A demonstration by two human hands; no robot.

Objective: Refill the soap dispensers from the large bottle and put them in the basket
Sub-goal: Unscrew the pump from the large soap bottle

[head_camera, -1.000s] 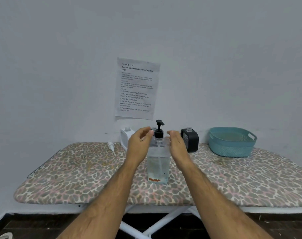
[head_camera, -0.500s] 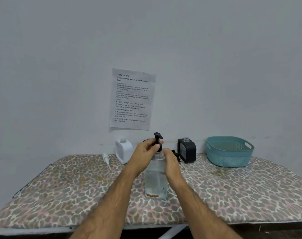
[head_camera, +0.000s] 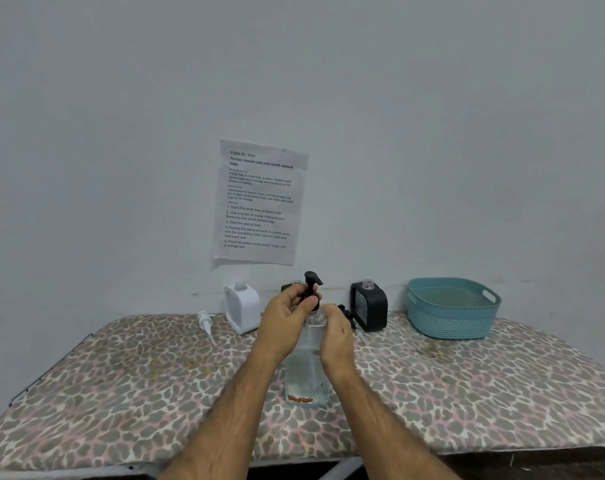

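the large bottle (head_camera: 306,368) stands upright on the patterned board (head_camera: 121,375), its long axis vertical, directly below and between both sets of fingers; the left hand (head_camera: 287,318) grips the black pump head (head_camera: 311,289) at the collar, thumb and fingers curled round it; the right hand (head_camera: 335,336) holds the bottle's shoulder just beneath, fingers wrapped round the clear body; the pump's axis runs straight up from the left fingers, so the likely coming move is a twist about that vertical axis while the right hand braces the body; the left hand is nearer the pump, the right nearer the base.

beyond the fingers, against the wall: a white dispenser (head_camera: 242,308) with open neck to the left; a black dispenser (head_camera: 369,306) with open neck to the right; a further dark object behind the left fingers, mostly hidden; a loose white pump (head_camera: 206,323) lies left of the white dispenser; the teal basket (head_camera: 451,308) sits far right of the right hand, well apart.

writing: a small orange mark near the bottle's base, unreadable; the paper sheet (head_camera: 259,202) on the wall above the fingers reads "task id 3797" and "portion mixed nuts into small ziplock bags", followed by numbered steps.
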